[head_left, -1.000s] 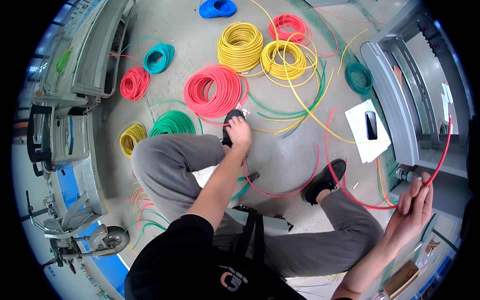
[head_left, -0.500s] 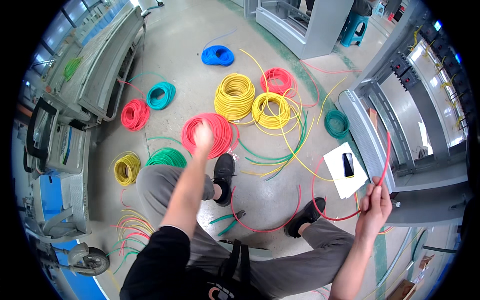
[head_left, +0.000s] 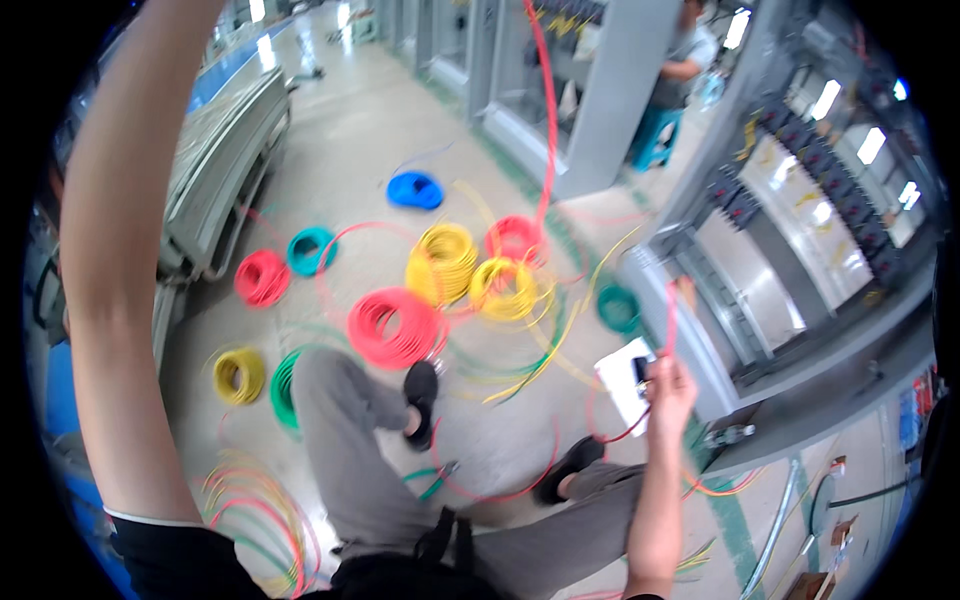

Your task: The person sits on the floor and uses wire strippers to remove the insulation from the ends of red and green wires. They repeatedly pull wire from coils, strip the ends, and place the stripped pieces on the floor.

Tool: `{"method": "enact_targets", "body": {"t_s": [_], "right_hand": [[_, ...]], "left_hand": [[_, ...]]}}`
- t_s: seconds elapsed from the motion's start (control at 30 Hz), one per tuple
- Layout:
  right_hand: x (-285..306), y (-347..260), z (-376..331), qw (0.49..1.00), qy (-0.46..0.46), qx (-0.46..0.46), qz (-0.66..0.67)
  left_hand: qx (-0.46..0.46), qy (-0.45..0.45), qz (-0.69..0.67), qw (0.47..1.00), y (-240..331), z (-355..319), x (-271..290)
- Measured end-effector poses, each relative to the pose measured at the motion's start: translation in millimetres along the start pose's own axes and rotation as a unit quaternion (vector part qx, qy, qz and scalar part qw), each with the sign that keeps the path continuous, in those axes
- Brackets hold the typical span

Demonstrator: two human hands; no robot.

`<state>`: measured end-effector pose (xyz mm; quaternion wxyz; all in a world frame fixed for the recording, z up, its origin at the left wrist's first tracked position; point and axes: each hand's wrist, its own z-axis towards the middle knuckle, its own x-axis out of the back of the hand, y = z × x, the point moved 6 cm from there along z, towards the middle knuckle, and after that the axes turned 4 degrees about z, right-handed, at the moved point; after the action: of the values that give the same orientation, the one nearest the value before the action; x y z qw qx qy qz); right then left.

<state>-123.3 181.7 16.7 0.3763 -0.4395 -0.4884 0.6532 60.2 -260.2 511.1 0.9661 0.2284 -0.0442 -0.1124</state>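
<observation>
Thin red insulated wire (head_left: 548, 120) running taut from approx 12 o'clock at top of view down to 3 o'clock, then looping over floor by the feet; prob. stretched to pull a length straight. Right hand (head_left: 668, 385) at approx 4 o'clock, fist clamped on that wire beside the open grey electrical cabinet (head_left: 800, 250). Left arm (head_left: 120, 260) raised high along 9–11 o'clock, hand itself out of frame, so cannot tell if gripping the wire's upper end. Seated/crouched, grey trousers, two black shoes (head_left: 420, 395) planted either side of the wire loop. White paper sheet (head_left: 625, 378) w/ dark phone-like item on it just below right hand, near cabinet base, likely kept w/in glance. Small green-handled pliers (head_left: 438, 478) on floor betw. the legs at 6 o'clock. Coils spread flat on concrete floor (head_left: 350, 150), apart enough to pick by colour. Count: red coils 3, largest (head_left: 392, 328) dead centre; yellow coils 3, biggest (head_left: 442, 262) at 12 o'clock of it; green 1 at 8 o'clock by knee; teal 2; blue coil (head_left: 415, 190) 1, furthest out. Loose multicolour strands at 7 o'clock. Another person's torso at 1 o'clock behind a grey panel.
</observation>
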Motion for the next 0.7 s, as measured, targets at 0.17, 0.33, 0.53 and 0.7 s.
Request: {"method": "enact_targets", "body": {"t_s": [0.17, 0.33, 0.53, 0.7], "right_hand": [[-1, -30, -2, 0.997, -0.064, 0.034, 0.010], [-32, -30, -28, 0.984, -0.155, 0.011, 0.083], [-56, -17, -50, 0.964, -0.238, -0.085, 0.084], [-65, -6, -58, 0.969, -0.231, -0.077, 0.048]], "left_hand": [[0.270, -0.269, -0.369, 0.848, 42, -214, -94], [0.486, -0.374, -0.534, 0.582, 60, -440, -130], [0.500, -0.415, -0.454, 0.610, 35, -515, -150], [0.373, -0.447, -0.291, 0.760, 13, -502, -128]]}}
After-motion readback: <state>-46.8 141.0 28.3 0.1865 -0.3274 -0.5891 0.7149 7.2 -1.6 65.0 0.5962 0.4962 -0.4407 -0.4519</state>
